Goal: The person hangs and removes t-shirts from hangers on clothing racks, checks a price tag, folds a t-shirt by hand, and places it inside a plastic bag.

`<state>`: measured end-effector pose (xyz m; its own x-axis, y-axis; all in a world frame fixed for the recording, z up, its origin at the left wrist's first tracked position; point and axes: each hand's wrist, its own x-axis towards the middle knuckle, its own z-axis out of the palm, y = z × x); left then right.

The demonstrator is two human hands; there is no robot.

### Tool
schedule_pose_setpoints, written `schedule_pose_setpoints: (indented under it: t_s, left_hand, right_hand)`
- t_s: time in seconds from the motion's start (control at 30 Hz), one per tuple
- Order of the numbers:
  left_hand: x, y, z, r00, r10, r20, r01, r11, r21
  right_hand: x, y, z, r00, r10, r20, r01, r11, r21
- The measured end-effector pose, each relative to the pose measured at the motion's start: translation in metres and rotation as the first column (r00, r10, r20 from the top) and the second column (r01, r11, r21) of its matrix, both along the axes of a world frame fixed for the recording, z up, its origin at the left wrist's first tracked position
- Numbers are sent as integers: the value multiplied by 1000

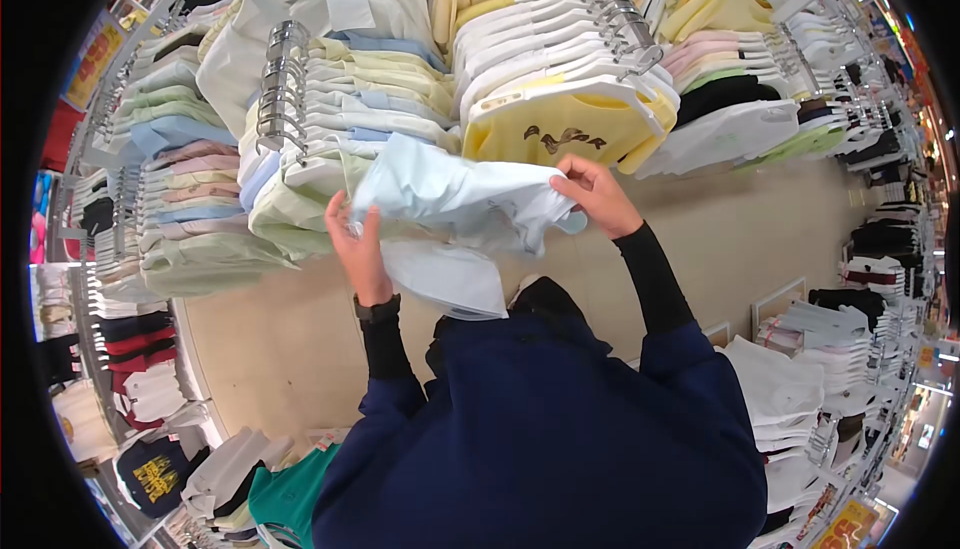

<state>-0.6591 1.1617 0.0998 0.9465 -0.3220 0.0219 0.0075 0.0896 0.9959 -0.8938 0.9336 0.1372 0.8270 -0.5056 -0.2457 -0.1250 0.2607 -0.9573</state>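
Observation:
A pale blue garment [455,189] is stretched between my two hands, partly blurred. My left hand [360,249] is at its left end, thumb and fingers bent around the edge and a bit of clear plastic. My right hand [598,194] pinches its right end between thumb and fingers. Below the garment hangs a whitish-blue piece [445,274]; whether it is part of the same garment I cannot tell. Just beyond are light green shirts [290,219] on a rail and a yellow shirt [570,129] with dark lettering on a white hanger.
Racks of hanging shirts surround me, with a metal rail [284,89] ahead on the left and another [615,9] ahead on the right. A teal garment [290,494] is at the lower left. White shirts [770,379] hang at the lower right. Beige floor [260,349] shows between the racks.

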Motion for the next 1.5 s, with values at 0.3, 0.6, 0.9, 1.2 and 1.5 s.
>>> schedule_pose_setpoints:
  t_s: [0.3,0.6,0.9,1.2,1.5]
  left_hand:
    - [-85,-44,38,762,-472,443,344,875,340]
    - [-117,-80,29,669,-426,609,178,888,425]
    - [-190,-130,13,760,-342,553,9,855,518]
    - [-203,-134,15,743,-448,498,144,833,534]
    - [-213,-159,3,863,-253,438,-13,855,519]
  right_hand:
    - [40,36,10,995,-47,86,69,962,-265]
    - [32,22,0,993,-76,89,103,928,-359]
    - [-6,-25,-30,998,-47,33,57,903,-427]
    - [-30,-50,-46,992,126,-10,-122,931,-343]
    - [-27,-38,-51,986,55,159,-11,963,-269]
